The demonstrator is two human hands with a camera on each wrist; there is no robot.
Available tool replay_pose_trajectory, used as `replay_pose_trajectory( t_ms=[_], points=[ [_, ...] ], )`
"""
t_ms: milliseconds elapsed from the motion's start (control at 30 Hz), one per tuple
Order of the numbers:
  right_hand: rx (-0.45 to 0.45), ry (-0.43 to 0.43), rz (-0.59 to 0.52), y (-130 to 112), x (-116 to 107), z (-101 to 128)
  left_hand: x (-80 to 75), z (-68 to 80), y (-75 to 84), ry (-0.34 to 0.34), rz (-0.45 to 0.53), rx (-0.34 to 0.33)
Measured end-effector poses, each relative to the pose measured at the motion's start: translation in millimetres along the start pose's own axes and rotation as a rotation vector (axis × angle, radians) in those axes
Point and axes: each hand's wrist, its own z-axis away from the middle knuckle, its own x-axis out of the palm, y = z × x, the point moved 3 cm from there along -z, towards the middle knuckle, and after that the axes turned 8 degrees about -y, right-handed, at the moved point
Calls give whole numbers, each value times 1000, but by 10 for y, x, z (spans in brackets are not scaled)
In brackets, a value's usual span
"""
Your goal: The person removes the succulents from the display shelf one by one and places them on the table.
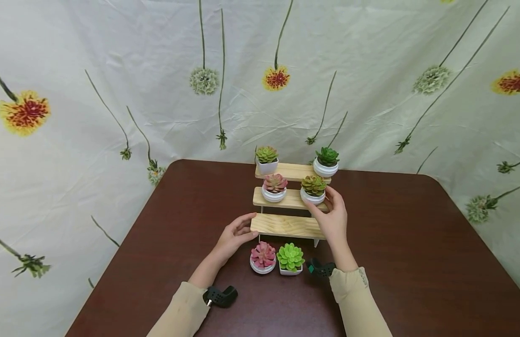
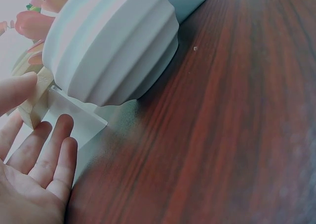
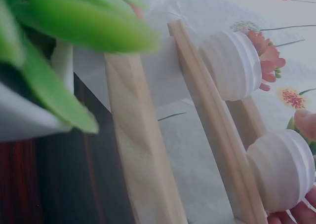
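Two pots on the tabletop: a pink succulent pot (image 1: 263, 258) and a bright green succulent pot (image 1: 290, 258) sit side by side on the dark wood tabletop (image 1: 411, 262), just in front of the stand and between my forearms; neither is on a shelf yet.
My left hand: my left hand (image 1: 234, 235) rests at the left end of the bottom shelf (image 1: 287, 225), fingers fairly straight and relaxed, thumb along the board's edge; it steadies the stand and grips nothing. The left wrist view shows my open palm (image 2: 34, 179) beside the ribbed white side of the pink pot.
Bottom shelf: bare, so by my reckoning this tier is the part left to fill.
My right hand: my right hand (image 1: 333, 215) is up at the right end of the middle shelf (image 1: 287, 200), fingertips curled around the white pot of the olive-green succulent (image 1: 313, 189), which stands on that shelf. In the right wrist view only my fingertips (image 3: 296, 215) show beneath that pot.
Middle shelf, left: a reddish succulent pot (image 1: 274, 187) stands upright.
Top shelf: a pale green succulent pot (image 1: 266, 159) on the left and a dark green succulent pot (image 1: 326, 162) on the right.
Progress, as I judge it: four of six pots are placed, the fourth not yet released; two are left.
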Motion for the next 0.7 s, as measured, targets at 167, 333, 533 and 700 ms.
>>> replay_pose_trajectory(
  t_ms=[167, 333, 533, 700],
  points=[
    [-5, 12, 24, 7, 19, -24, -1, 2, -1, -1, -4, 6],
    [-12, 25, 41, 20, 19, -39, -2, 3, 3, -3, -4, 7],
    [-12, 25, 99, 37, 18, -41, -2, -11, -6, 2, 1, 8],
    [-14, 28, 92, 43, 9, -39, 1, -14, -5, 2, 10, 8]
  ],
)
